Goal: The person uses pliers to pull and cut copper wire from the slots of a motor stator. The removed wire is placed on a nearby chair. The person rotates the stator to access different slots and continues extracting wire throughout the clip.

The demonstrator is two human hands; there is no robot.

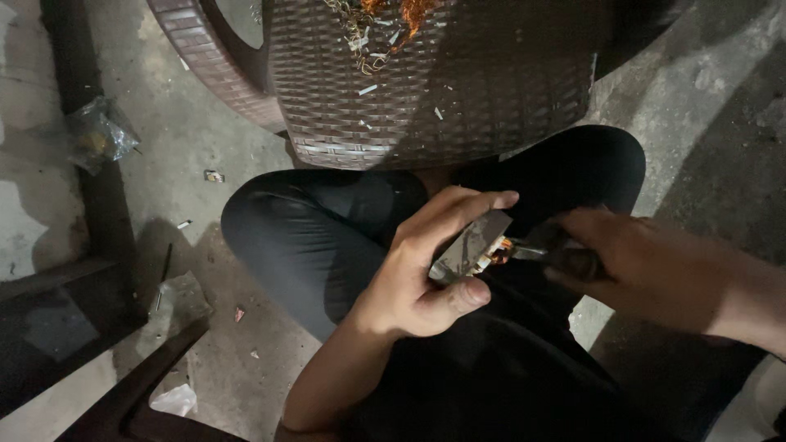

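Now metal block [473, 244] inside left grip [426, 270]

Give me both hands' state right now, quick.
Left hand: closed, holding a flat grey metal block.
Right hand: closed around a dark-handled tool, tip at the block.

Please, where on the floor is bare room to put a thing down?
Bare concrete lies right of the wicker seat. The left floor is crowded: plastic bags, scraps. The seat top holds wire bits.
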